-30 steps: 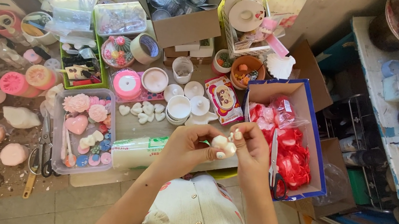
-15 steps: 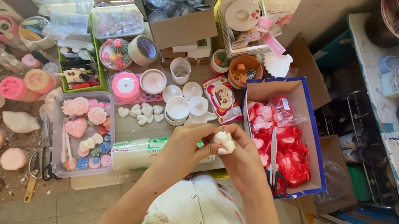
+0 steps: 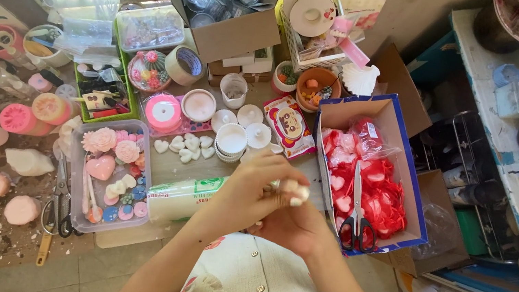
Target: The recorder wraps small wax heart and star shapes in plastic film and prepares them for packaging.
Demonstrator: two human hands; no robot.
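Item: small white piece [image 3: 297, 192], held over the near edge of the table [image 3: 166, 166]. Left hand [image 3: 244, 196] and right hand [image 3: 295, 228] both closed round it, fingertips [image 3: 281, 183] pinched on it. Step judged: working or wrapping the piece; next calls for a steady pinch. Beside: blue box [image 3: 386, 110], red-handled scissors [image 3: 359, 217], tape roll [image 3: 185, 198].

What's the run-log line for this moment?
left hand over right hand | both pinch small white piece | beside blue cardboard box, red-handled scissors inside
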